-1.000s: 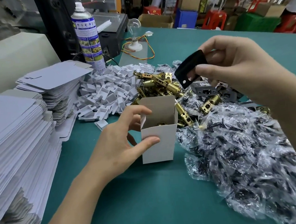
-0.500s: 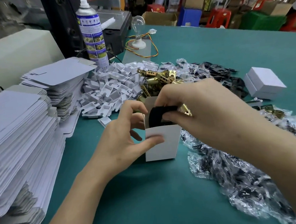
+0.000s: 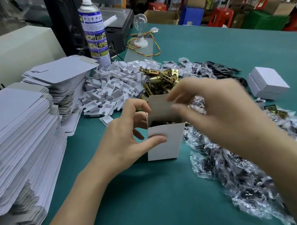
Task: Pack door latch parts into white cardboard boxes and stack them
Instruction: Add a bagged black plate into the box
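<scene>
A small white cardboard box [image 3: 165, 142] stands upright with its top open on the green table [image 3: 149, 191]. My left hand [image 3: 126, 140] grips its left side, thumb on the front face and fingers behind. Dark and brass parts show inside the box. My right hand [image 3: 210, 106] hovers just above the box's opening with relaxed, empty fingers, blurred by motion. Behind the box lies a heap of brass latch bolts [image 3: 159, 80]. Black plates [image 3: 218, 68] lie further back right. Clear bags of dark small parts [image 3: 236, 173] spread to the right.
Tall stacks of flat box blanks [image 3: 19, 139] fill the left side. A pile of white card inserts [image 3: 114, 86] lies behind my left hand. A closed white box [image 3: 267, 83] sits at the right. A spray can [image 3: 94, 31] and a bulb on a socket [image 3: 140, 32] stand at the back.
My right hand brought a black plate down into the box, let go of it and now lifts away empty. My left hand kept holding the box.
</scene>
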Motion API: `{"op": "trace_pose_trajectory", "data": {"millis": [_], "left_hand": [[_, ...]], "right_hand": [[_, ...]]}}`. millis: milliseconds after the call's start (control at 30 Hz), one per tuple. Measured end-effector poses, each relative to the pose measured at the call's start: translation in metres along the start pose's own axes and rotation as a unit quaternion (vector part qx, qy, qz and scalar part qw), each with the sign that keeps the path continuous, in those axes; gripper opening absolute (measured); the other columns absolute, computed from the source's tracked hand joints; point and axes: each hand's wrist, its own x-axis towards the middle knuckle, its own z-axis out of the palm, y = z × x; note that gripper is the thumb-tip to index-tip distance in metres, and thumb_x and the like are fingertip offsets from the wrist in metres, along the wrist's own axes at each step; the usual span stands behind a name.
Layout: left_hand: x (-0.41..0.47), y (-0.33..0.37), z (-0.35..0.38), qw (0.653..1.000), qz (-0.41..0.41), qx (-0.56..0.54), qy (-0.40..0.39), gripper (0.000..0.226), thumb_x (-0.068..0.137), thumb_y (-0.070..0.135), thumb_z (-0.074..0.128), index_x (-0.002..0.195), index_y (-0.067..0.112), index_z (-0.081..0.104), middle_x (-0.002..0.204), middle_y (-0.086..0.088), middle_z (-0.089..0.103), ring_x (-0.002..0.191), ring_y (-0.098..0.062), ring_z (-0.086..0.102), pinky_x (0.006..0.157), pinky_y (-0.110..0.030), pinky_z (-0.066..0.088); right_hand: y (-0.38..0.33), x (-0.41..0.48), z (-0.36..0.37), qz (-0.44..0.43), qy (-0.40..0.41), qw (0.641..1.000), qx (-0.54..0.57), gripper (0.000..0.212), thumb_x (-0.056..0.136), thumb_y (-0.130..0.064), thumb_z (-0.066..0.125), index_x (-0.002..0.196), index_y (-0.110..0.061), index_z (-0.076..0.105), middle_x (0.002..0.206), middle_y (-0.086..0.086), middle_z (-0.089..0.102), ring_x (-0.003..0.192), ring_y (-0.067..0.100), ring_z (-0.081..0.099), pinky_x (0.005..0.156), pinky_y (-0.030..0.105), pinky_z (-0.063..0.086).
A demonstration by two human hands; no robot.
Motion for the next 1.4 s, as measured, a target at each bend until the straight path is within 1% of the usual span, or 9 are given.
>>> {"op": "trace_pose_trajectory", "data": {"millis": [100,233,367,533,733,1033,1133,1233,1400], "left_hand": [[0.0,0.0,0.0,1.0,-0.001,0.021,-0.002,0.061,0.074,0.065,0.083,0.109,0.053,0.034,0.084,0.029,0.062,0.08,-0.002,0.064,0.074,-0.028,0.054],[-0.001,0.001,0.0,1.0,0.002,0.026,0.004,0.06,0.072,0.065,0.079,0.108,0.055,0.033,0.084,0.035,0.059,0.079,0.001,0.062,0.075,-0.026,0.051],[-0.001,0.0,0.0,1.0,0.005,0.027,0.006,0.061,0.073,0.066,0.083,0.109,0.057,0.034,0.085,0.033,0.06,0.08,0.002,0.063,0.076,-0.026,0.051],[0.0,0.0,0.001,1.0,0.003,0.021,0.005,0.06,0.072,0.064,0.08,0.109,0.056,0.035,0.084,0.028,0.062,0.08,-0.001,0.063,0.078,-0.033,0.057],[-0.001,-0.001,0.0,1.0,0.006,0.029,0.005,0.06,0.071,0.067,0.078,0.109,0.057,0.034,0.089,0.031,0.061,0.082,0.001,0.063,0.076,-0.027,0.053],[-0.001,-0.001,0.001,1.0,0.003,0.022,0.004,0.06,0.071,0.065,0.08,0.11,0.056,0.035,0.09,0.028,0.062,0.087,-0.001,0.065,0.077,-0.035,0.06],[-0.001,-0.001,0.001,1.0,-0.004,0.018,0.005,0.06,0.071,0.064,0.081,0.109,0.055,0.036,0.087,0.022,0.063,0.089,-0.004,0.066,0.078,-0.041,0.061],[0.0,0.0,0.001,1.0,-0.005,0.016,0.003,0.06,0.071,0.064,0.081,0.11,0.055,0.036,0.087,0.022,0.063,0.088,-0.005,0.066,0.078,-0.041,0.061],[0.0,0.001,0.001,1.0,-0.014,0.006,0.002,0.06,0.072,0.064,0.082,0.111,0.051,0.037,0.093,0.01,0.069,0.09,-0.011,0.069,0.075,-0.045,0.061]], "right_hand": [[0.028,-0.014,-0.015,0.093,0.098,0.99,0.026,0.008,0.087,-0.039,0.071,0.087,-0.031,0.069,0.08,-0.021,0.068,0.076,-0.006,0.063,0.068,0.011,0.047],[0.05,-0.028,0.004,0.198,-0.092,0.973,-0.073,0.016,0.086,-0.053,0.067,0.091,-0.037,0.07,0.086,-0.021,0.067,0.078,-0.005,0.061,0.079,0.028,0.057],[0.054,-0.035,0.026,0.142,-0.195,0.941,-0.237,0.041,0.088,-0.057,0.072,0.122,-0.034,0.067,0.118,-0.012,0.061,0.113,0.013,0.049,0.096,0.034,0.046],[0.048,-0.04,0.028,0.099,-0.24,0.93,-0.261,0.044,0.09,-0.061,0.066,0.128,-0.04,0.063,0.121,-0.015,0.051,0.117,0.013,0.038,0.099,0.033,0.04],[0.036,-0.049,0.036,0.076,-0.321,0.907,-0.261,0.051,0.086,-0.065,0.067,0.129,-0.039,0.058,0.118,-0.014,0.045,0.118,0.013,0.036,0.087,0.032,0.031],[0.047,-0.05,0.044,0.099,-0.2,0.954,-0.202,0.014,0.093,-0.041,0.07,0.088,-0.034,0.058,0.094,-0.019,0.059,0.1,0.009,0.05,0.084,0.03,0.044],[0.054,-0.046,0.035,0.178,-0.105,0.975,-0.084,0.017,0.091,-0.04,0.075,0.081,-0.034,0.062,0.077,-0.02,0.065,0.075,-0.002,0.059,0.07,0.029,0.052],[0.052,-0.041,0.018,0.208,0.02,0.975,0.07,0.011,0.086,-0.035,0.077,0.082,-0.033,0.067,0.075,-0.017,0.07,0.066,-0.001,0.064,0.055,0.015,0.049],[0.018,-0.026,-0.011,0.13,0.209,0.926,0.287,0.01,0.091,-0.018,0.078,0.092,-0.013,0.07,0.08,0.004,0.076,0.062,0.016,0.073,0.059,0.023,0.059]]}}
